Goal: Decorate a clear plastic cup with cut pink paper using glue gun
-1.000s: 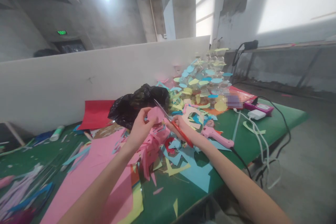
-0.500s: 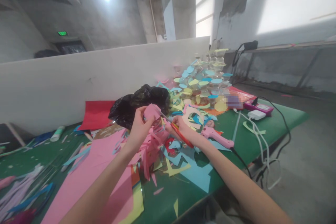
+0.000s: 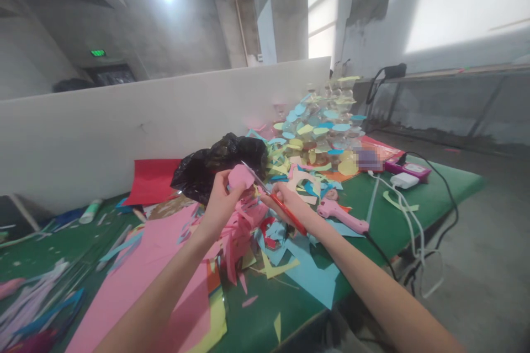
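Between the thumb and fingers of my left hand (image 3: pixel 224 194) is a small rounded piece of pink paper (image 3: pixel 240 175). My right hand (image 3: pixel 287 202) grips red-handled scissors (image 3: pixel 290 214), whose metal blades point up and left at the right edge of that piece. Pink paper scraps (image 3: pixel 244 220) lie in a heap below both hands. A large pink sheet (image 3: pixel 165 265) rests on the green table (image 3: pixel 256 322) under my left forearm. Blue paper pieces (image 3: pixel 312 273) lie near my right forearm.
Behind my hands is a black plastic bag (image 3: pixel 223 157). Clear bottles or cups with coloured paper discs (image 3: pixel 331 127) are piled at the back right. A pink glue gun (image 3: pixel 342 216), white cables and a purple power strip (image 3: pixel 414 171) lie at the right.
The scissors have turned slightly, and their blades now reach further up beside the pink piece. Their handles look closer together. My left hand has barely moved.
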Action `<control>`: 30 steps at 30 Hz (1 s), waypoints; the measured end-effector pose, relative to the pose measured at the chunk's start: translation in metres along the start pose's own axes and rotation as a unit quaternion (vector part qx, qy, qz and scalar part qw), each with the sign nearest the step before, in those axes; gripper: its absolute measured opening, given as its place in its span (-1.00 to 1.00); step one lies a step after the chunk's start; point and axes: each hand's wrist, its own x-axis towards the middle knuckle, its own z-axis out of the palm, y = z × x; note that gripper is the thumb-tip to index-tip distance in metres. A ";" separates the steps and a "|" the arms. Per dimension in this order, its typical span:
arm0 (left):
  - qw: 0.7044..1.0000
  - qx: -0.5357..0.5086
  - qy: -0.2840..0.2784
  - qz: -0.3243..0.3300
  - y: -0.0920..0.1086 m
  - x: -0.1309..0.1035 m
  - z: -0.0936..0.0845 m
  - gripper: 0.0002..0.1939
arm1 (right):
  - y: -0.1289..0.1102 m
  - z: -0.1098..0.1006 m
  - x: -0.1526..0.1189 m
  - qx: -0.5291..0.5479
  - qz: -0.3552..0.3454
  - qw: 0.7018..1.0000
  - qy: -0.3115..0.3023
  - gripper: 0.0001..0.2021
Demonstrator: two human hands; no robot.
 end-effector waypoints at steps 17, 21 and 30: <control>0.999 -0.003 -0.023 -0.045 0.003 0.003 -0.009 -0.53 | -0.004 -0.001 -0.002 -0.030 0.041 0.999 -0.012 -0.60; 0.998 0.027 -0.039 -0.041 0.007 0.001 -0.011 -0.54 | -0.005 -0.002 0.000 0.021 0.021 0.999 -0.040 -0.61; 0.998 0.032 -0.051 -0.020 0.006 -0.001 -0.005 -0.53 | -0.010 0.000 0.000 0.037 0.044 0.998 0.023 -0.59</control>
